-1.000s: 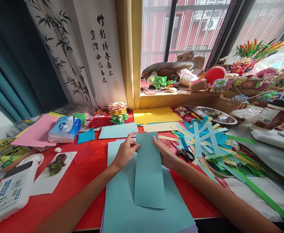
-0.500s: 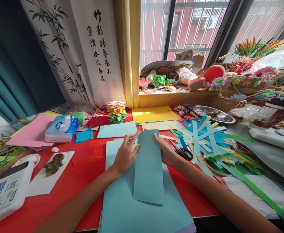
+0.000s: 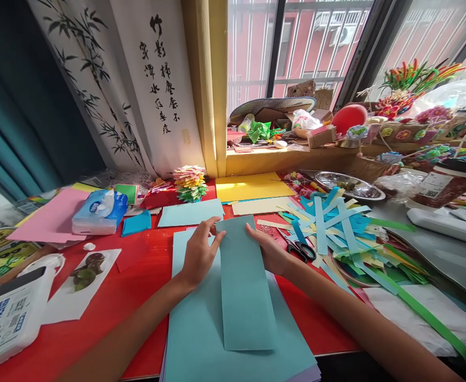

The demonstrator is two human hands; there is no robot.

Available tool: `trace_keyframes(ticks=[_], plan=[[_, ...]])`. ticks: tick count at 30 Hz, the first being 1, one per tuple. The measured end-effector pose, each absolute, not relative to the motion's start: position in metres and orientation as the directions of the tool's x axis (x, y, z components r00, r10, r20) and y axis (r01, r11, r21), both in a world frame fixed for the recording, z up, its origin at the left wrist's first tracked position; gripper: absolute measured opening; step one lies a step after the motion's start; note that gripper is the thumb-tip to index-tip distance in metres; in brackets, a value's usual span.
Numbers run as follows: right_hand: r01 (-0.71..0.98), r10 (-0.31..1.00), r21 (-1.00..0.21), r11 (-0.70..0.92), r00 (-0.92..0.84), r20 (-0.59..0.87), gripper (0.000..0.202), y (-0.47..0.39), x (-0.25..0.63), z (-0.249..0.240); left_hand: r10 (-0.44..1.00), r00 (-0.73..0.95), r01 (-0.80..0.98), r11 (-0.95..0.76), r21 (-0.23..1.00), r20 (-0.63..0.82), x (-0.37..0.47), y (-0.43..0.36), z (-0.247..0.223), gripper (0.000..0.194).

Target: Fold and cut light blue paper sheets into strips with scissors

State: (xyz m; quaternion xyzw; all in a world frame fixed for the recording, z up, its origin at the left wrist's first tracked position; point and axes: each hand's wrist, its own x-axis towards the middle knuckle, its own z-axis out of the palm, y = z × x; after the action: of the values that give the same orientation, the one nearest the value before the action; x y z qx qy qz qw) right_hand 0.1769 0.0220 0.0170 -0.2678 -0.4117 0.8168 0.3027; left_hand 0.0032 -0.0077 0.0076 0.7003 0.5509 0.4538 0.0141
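Note:
A long light-blue strip of folded-looking paper (image 3: 244, 292) is held between my two hands, its far end raised and its near end over a stack of larger light-blue sheets (image 3: 193, 339). My left hand (image 3: 201, 246) pinches the strip's far left corner between thumb and fingers. At the far right edge, my right hand (image 3: 270, 249) grips it with the thumb on top and the fingers behind, partly hidden. Just right of that hand lie black-handled scissors (image 3: 302, 249), beside a heap of cut blue, cream and green paper strips (image 3: 336, 225).
Behind the hands lie a light-blue sheet (image 3: 189, 213) and a yellow sheet (image 3: 252, 187). A paper-strip ornament (image 3: 190, 183) stands nearby. Left are a tissue pack (image 3: 97, 212) and a white box (image 3: 12, 318). Right are a metal plate (image 3: 370, 192) and a cup (image 3: 442, 183).
The strip's near end has come a little closer to me and lower over the stack. Both hands have shifted slightly left, still gripping its far end.

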Motion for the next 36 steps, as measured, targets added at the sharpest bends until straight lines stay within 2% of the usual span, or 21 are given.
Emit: trace_keyframes(ticks=[3,7,11,15,17,18,21,23,25,27,29,33,36], plan=[[-0.268,0.714,-0.830,-0.490,-0.669,-0.206,0.043,0.021,0.177,0.018,0.747,0.067,0.818,-0.421,0.392,0.662,0.002,-0.006,0.006,0.034],[-0.254,0.722,-0.835,-0.488,-0.655,-0.222,0.044,0.020,0.177,0.020,0.727,0.135,0.856,-0.427,0.290,0.674,0.001,-0.006,0.003,0.036],[-0.263,0.721,-0.828,-0.495,-0.656,-0.223,0.044,0.020,0.177,0.019,0.649,0.200,0.876,-0.454,0.163,0.733,0.002,-0.006,0.000,0.038],[-0.279,0.711,-0.817,-0.505,-0.671,-0.210,0.046,0.021,0.178,0.017,0.565,0.256,0.881,-0.470,0.051,0.784,0.004,-0.006,-0.003,0.032],[-0.268,0.713,-0.834,-0.482,-0.674,-0.196,0.046,0.020,0.178,0.017,0.568,0.230,0.875,-0.476,0.088,0.790,0.004,-0.006,-0.001,0.024],[-0.259,0.711,-0.849,-0.461,-0.681,-0.178,0.045,0.020,0.178,0.018,0.593,0.197,0.866,-0.478,0.145,0.781,0.004,-0.007,0.000,0.019],[-0.276,0.681,-0.889,-0.364,-0.731,-0.052,0.045,0.018,0.178,0.021,0.723,0.055,0.788,-0.455,0.415,0.689,0.005,-0.007,0.008,0.010],[-0.337,0.645,-0.890,-0.307,-0.761,0.066,0.049,0.017,0.177,0.023,0.781,0.012,0.727,-0.436,0.531,0.625,0.006,-0.008,0.011,0.011],[-0.390,0.620,-0.880,-0.272,-0.770,0.150,0.051,0.016,0.174,0.023,0.807,0.009,0.704,-0.424,0.570,0.590,0.008,-0.008,0.011,0.013],[-0.366,0.607,-0.901,-0.234,-0.778,0.159,0.047,0.015,0.171,0.019,0.828,0.027,0.712,-0.409,0.571,0.560,0.009,-0.008,0.007,0.014],[-0.232,0.601,-0.959,-0.162,-0.794,0.091,0.049,0.016,0.169,0.012,0.830,0.041,0.727,-0.406,0.553,0.556,0.010,-0.006,0.002,0.015],[0.091,0.674,-0.995,-0.029,-0.733,-0.087,0.077,0.021,0.167,-0.003,0.809,-0.028,0.701,-0.403,0.589,0.587,0.003,0.001,0.000,0.016],[0.148,0.635,-0.981,0.122,-0.772,-0.037,0.066,0.024,0.172,-0.003,0.852,-0.086,0.664,-0.338,0.667,0.517,-0.006,0.006,0.007,0.017]])
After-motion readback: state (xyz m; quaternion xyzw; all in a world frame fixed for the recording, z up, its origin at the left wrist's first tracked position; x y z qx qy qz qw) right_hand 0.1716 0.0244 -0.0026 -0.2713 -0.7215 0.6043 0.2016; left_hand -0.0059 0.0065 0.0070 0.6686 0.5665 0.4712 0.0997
